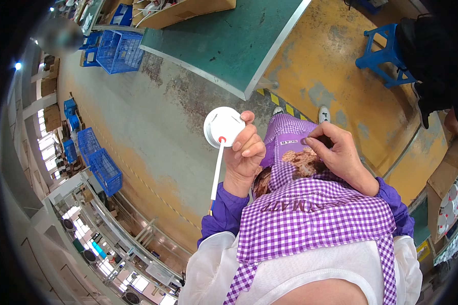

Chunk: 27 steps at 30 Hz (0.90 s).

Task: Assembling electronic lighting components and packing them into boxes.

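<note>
My left hand [245, 152] is closed around the edge of a round white plastic housing [219, 121], held up with its flat face showing. From a red ring [222, 139] at the housing's lower edge hangs a white cable [217, 170], with bare coloured wire ends at its tip. My right hand [338, 152] is held in front of the purple checked apron [315, 208], thumb and forefinger pressed together. Whatever sits in that pinch, if anything, is too small to make out. The two hands are apart.
Ahead stands a green-topped table [224, 46] with a cardboard box [188, 12] on it. Blue baskets [119, 51] lie to the left. At right are a blue stool [387, 58], a person in dark clothes [432, 61] and a carton of white round parts [450, 203].
</note>
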### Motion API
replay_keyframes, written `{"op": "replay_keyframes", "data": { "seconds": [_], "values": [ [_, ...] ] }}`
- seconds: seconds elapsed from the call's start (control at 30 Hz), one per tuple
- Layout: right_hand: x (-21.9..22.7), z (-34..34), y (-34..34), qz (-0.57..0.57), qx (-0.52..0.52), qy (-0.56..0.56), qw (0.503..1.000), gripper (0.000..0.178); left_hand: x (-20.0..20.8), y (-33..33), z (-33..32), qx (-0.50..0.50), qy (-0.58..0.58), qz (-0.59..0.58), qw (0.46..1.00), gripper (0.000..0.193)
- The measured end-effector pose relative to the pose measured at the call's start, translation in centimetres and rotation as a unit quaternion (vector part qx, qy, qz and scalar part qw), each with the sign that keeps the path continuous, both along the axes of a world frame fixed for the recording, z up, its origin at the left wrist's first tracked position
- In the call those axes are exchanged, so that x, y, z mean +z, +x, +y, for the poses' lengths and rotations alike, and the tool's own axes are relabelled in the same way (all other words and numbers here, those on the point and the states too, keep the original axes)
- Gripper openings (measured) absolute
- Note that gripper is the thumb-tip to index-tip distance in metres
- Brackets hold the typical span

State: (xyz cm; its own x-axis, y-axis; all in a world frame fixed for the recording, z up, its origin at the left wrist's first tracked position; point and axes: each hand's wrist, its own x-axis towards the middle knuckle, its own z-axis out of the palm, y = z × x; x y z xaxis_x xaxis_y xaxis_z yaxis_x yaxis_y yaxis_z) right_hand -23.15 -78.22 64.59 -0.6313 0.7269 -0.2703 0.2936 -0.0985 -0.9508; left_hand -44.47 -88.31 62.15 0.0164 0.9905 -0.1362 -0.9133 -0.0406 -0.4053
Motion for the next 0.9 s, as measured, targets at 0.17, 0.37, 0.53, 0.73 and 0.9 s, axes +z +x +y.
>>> {"op": "replay_keyframes", "data": {
  "seconds": [0.17, 0.37, 0.53, 0.73, 0.9],
  "values": [
    [0.0, 0.2, 0.2, -0.002, 0.001, 0.006, 1.000, 0.013, 0.6, 0.9, 0.5, 0.004, -0.004, -0.025, 1.000, 0.029],
    [-1.3, 0.4, -0.4, 0.001, -0.013, 0.033, 0.999, 0.013, -0.1, 1.0, 1.5, -0.013, -0.018, -0.007, 1.000, 0.024],
    [-0.8, -0.1, 0.3, -0.027, -0.054, 0.021, 0.998, 0.012, -0.3, 1.1, 2.5, -0.056, 0.031, 0.012, 0.998, 0.029],
    [-2.5, -1.5, 2.6, 0.029, -0.165, -0.090, 0.982, 0.017, -0.2, 1.8, 3.2, -0.132, -0.002, 0.010, 0.991, 0.027],
    [-5.2, -4.1, 4.0, 0.095, -0.290, -0.115, 0.945, 0.015, -2.1, 1.1, 2.9, -0.228, -0.060, 0.080, 0.969, 0.032]
  ]
}}
